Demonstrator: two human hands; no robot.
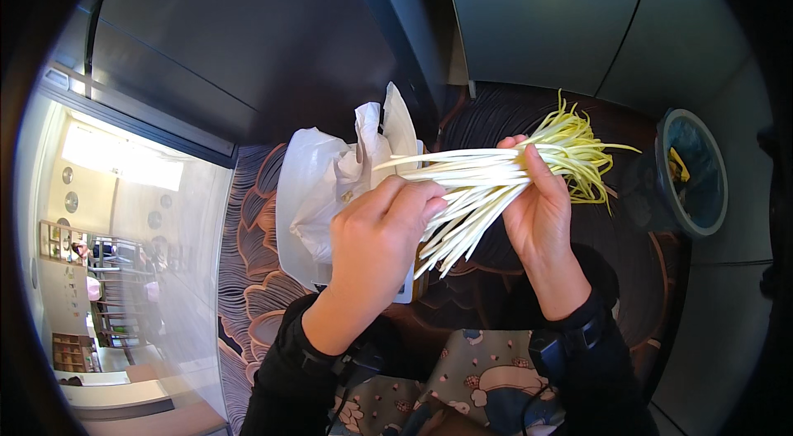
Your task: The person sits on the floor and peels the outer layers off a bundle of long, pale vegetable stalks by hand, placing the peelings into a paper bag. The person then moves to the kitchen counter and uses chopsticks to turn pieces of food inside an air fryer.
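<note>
A bunch of blanched yellow chives [489, 170], with white stalks and curling yellow tips, lies across my right hand [539, 213]. My right thumb presses over the stalks near their yellow end. My left hand [384, 225] is at the white ends, its thumb and fingers pinched together on stalks at the near side of the bunch. The exact grip of those fingertips is partly hidden. Below and behind my left hand is a crumpled white plastic bag [322, 228] in a pale plastic container [291, 188].
A lined waste bin [722, 188] with scraps inside stands at right. Dark cabinet panels [248, 21] and grey panels [551, 15] rise ahead. Patterned carpet [260, 250] covers the floor. A patterned apron [495, 368] covers my lap. Left, a glass panel [192, 250] shows shelving and chairs.
</note>
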